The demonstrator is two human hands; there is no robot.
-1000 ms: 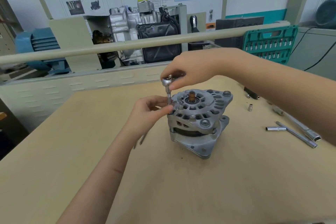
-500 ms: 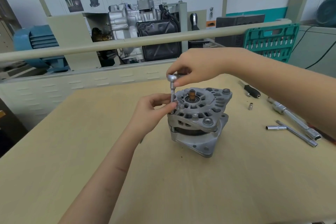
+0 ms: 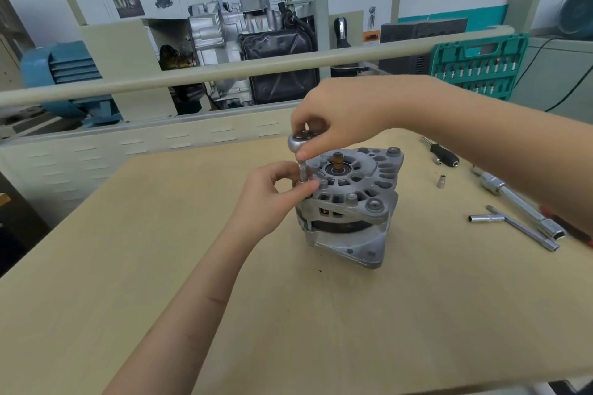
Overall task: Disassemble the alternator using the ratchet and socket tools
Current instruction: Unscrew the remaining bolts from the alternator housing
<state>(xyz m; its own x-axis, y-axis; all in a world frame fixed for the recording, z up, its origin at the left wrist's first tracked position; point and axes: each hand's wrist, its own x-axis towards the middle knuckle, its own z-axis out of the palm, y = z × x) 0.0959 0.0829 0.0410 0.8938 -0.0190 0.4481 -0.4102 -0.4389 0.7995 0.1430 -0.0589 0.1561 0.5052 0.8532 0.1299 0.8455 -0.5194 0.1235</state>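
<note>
A grey alternator (image 3: 349,208) stands upright in the middle of the wooden table (image 3: 160,250), its copper-tipped shaft pointing up. A small ratchet (image 3: 296,142) with a thin socket extension (image 3: 302,170) stands vertically on a bolt at the alternator's left rim. My right hand (image 3: 333,115) grips the ratchet head from above. My left hand (image 3: 272,192) pinches the socket extension near its lower end, just beside the housing.
To the right on the table lie a small loose socket (image 3: 442,181), a T-bar with socket (image 3: 513,224), a long extension bar (image 3: 519,205) and a black-handled tool (image 3: 444,155). A green socket case (image 3: 478,64) stands open behind a beige rail (image 3: 224,74).
The ratchet head has turned slightly under my right hand. My left hand keeps its pinch on the extension. The alternator has not moved.
</note>
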